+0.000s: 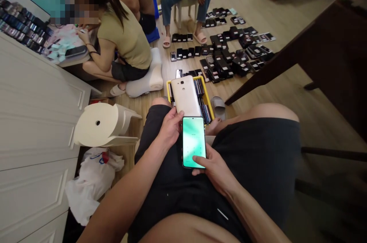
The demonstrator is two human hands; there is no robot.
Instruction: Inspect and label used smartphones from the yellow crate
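My right hand (213,166) is closed around a smartphone (194,140) with a lit green screen that shows a keypad. Its thumb lies on the lower part of the glass. In my left hand (170,128) is a pale gold phone (185,96), back side up, with a camera and a logo near its top. The gold phone is just beyond the lit one, and their edges seem to meet or overlap. Beneath it, a yellow crate (210,101) of upright phones stands between my legs, partly hidden.
Rows of phones (223,63) cover the floor ahead. At the left stand a white stool (97,124) and a plastic bag (91,182). A person (126,40) sits low by a table, others beyond. Dark furniture (323,52) rises on the right.
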